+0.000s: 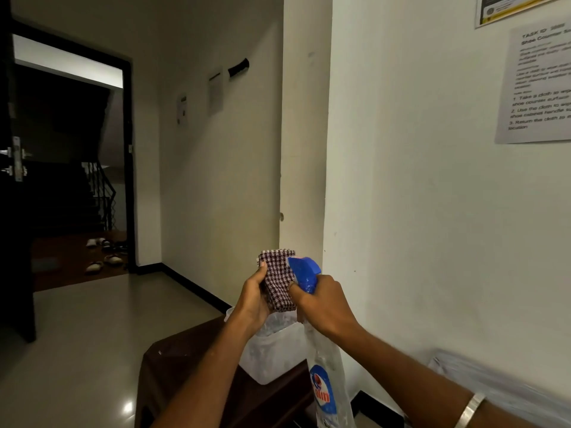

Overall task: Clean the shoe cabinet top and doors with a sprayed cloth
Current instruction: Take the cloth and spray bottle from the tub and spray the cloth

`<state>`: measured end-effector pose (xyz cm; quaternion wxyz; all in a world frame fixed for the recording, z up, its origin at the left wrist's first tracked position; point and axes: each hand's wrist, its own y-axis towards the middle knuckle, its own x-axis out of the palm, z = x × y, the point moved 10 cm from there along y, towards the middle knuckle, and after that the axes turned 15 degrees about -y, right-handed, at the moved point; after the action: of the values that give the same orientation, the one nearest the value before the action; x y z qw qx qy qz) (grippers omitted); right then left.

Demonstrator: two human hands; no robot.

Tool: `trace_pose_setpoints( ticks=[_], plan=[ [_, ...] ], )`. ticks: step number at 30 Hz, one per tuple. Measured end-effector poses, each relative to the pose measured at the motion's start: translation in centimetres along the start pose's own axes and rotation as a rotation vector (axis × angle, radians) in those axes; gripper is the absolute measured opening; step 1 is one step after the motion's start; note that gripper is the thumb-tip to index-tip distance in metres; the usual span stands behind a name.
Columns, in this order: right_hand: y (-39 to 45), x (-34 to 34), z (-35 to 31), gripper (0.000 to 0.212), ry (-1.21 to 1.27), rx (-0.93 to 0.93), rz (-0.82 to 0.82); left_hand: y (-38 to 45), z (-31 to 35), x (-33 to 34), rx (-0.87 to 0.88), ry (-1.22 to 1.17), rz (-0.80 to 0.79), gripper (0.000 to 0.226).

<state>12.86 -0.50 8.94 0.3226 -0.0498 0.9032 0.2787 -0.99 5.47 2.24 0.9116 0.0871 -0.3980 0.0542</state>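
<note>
Gripping the folded checkered cloth [277,281] upright in your left hand [254,299], you close your right hand [321,299] around the neck of the spray bottle [324,359] (blue nozzle touching the cloth), both above the dark cabinet top [185,359].

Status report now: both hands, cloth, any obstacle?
Left hand grips checked cloth. Right hand grips spray bottle, nozzle at cloth. White bin on cabinet top.

cloth [278,281]: checked maroon-white, folded, standing upright | spray bottle [324,366]: clear, blue nozzle touching cloth | cabinet [185,359]: dark brown, sitting below
</note>
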Motion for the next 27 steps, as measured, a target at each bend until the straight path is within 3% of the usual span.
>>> trace_pose_setpoints(
  ticks=[11, 19, 27],
  plan=[
    [0.1, -1.0, 1.6, 0.017, -0.005, 0.046, 0.060, 0.1, 0.2, -0.9, 0.018, 0.012, 0.017, 0.038],
    [-1.5, 1.5, 0.9, 0.013, -0.011, 0.000, -0.073, -0.3, 1.1, -0.5, 0.041, 0.002, 0.002, 0.038],
    [-1.7, 0.9, 1.5, 0.012, 0.013, 0.023, -0.033, -0.5, 1.2, -0.4, 0.052, 0.011, -0.001, 0.037]
  ],
)
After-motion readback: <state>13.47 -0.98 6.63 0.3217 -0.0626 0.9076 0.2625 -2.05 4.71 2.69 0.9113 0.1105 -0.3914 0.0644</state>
